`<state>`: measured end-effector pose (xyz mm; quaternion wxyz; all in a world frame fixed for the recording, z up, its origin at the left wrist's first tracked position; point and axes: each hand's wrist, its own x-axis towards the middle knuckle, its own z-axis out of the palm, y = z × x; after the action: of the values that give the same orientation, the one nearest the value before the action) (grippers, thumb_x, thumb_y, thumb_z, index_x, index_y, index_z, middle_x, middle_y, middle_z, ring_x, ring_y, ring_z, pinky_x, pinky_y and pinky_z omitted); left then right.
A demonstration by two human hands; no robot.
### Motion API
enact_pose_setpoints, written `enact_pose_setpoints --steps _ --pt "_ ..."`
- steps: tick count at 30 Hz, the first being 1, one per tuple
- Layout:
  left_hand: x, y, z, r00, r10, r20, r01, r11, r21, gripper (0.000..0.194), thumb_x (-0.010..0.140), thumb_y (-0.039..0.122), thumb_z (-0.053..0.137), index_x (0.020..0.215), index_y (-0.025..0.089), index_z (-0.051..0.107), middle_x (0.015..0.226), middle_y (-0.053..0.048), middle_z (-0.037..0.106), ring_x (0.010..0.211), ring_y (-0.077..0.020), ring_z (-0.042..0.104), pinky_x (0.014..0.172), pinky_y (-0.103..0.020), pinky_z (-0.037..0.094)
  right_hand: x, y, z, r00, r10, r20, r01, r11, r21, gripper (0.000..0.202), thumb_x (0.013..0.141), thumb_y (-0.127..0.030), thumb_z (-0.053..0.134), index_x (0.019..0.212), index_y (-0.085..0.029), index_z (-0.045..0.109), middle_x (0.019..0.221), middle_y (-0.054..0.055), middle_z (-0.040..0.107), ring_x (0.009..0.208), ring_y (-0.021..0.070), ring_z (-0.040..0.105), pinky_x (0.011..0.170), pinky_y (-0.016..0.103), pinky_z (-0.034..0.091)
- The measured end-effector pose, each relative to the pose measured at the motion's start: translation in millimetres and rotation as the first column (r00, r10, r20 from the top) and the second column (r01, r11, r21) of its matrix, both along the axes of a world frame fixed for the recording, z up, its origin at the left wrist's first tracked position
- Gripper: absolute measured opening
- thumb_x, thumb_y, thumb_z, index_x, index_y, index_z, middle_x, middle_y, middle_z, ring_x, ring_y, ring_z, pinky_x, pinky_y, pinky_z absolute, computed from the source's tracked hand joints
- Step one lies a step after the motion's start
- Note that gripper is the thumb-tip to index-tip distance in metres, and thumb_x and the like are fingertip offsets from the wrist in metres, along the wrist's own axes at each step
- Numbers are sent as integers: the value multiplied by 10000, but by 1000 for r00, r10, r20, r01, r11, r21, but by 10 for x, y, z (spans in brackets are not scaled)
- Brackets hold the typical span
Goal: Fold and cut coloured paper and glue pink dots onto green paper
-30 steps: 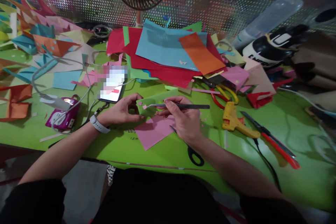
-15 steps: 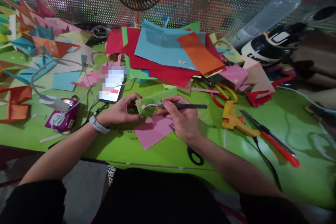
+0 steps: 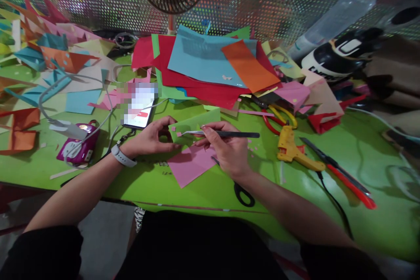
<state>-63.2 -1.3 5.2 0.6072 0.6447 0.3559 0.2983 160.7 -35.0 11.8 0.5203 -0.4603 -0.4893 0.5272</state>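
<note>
left hand grasps the left end of a green card, thumb toward me, fingers curled in at the edge. the card is raised a little over the table, tilted, in front of the person's chest. right hand clenches dark tweezers like a pen, thumb on top; their pale tip points left across the card.

two small pink squares sit near the card's left end: the outer square and the inner square. tweezer tip is right at the inner one; touching or a hair apart, cannot tell.

against a second ago: very little. both grips unchanged, both squares on the card as before. back then the tip lay over the inner square; now it stands at its right edge, the square showing clearer. whole scene sits slightly further left, the view itself having drifted.

around the hands, same places as before: pink sheet flat beneath the card, scissors partly hidden by the right hand, yellow glue gun to the right, lit phone just beyond the left hand, stacked paper farther back.
</note>
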Motion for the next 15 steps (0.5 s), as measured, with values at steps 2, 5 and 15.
enact_pose_setpoints --steps 2,5,15 --pt "5 -2 7 1000 1 0 -1 1000 -3 429 740 290 823 1002 184 499 960 -20 581 827 -136 631 698 -262 524 3 2 -6 1000 8 13 -8 1000 -2 250 851 -426 759 916 -198 679 787 11 772 594 146 744 529 241 616" --pt "10 -6 16 1000 1 3 -1 1000 4 427 738 298 823 990 184 498 965 -18 572 847 -142 629 723 -272 530 4 3 -13 1000 12 27 -12 1000 -5 265 853 -446 751 929 -205 674 787 9 773 602 150 746 523 243 615" --pt "-3 2 4 1000 5 8 -5 1000 9 425 737 267 829 1001 181 508 956 -22 579 829 -141 624 703 -261 526 -15 6 30 1000 15 23 -15 1000 -1 256 851 -439 748 906 -199 681 730 5 761 566 142 733 497 230 604"
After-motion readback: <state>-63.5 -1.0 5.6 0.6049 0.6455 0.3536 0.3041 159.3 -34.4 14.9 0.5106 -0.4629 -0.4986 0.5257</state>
